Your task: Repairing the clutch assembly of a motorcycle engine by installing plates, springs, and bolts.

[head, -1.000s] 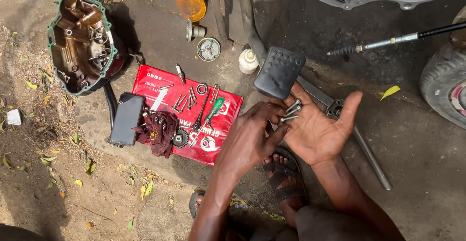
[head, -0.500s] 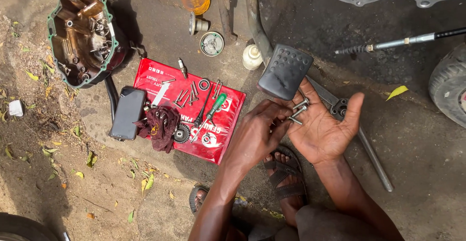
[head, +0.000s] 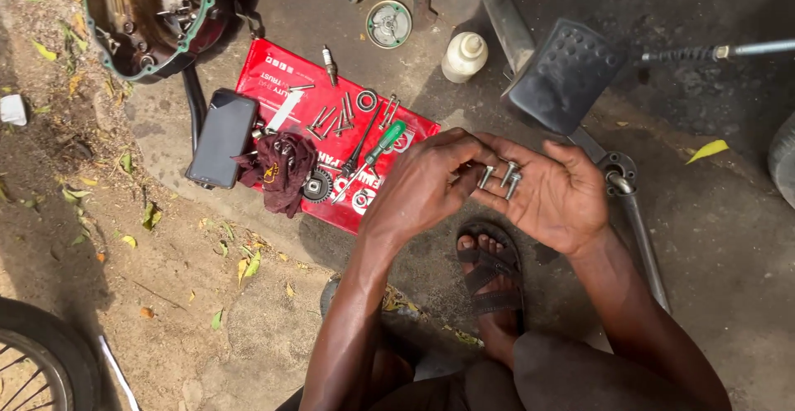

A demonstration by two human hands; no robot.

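— Where are the bolts?

— In the right hand, lying across the base of its fingers. That palm is turned up and the fingers are loosely spread, cupping rather than gripping. I count about three, grey, with their heads up toward the fingertips.

— And the left hand?

— It comes in from the left, knuckles up, fingers curled and pressed together at the tips, pinching at the nearest bolt. The bolts lie just to the right of those fingertips, touching them. Whether one is truly clamped I cannot tell.

— Long axis?

— Roughly along the right hand's fingers, tilted slightly, pointing away from the body.

— Anything holding parts nearby?

— A red sheet on the ground, left of the hands, carries loose screws, a washer, a green screwdriver, a gear and a dark red rag. A phone lies on its left edge. Further up, an open engine cover with a green gasket shows oily innards. A small white bottle stands beside a black pedal.

— Below the hands?

— A sandalled foot on the ground.
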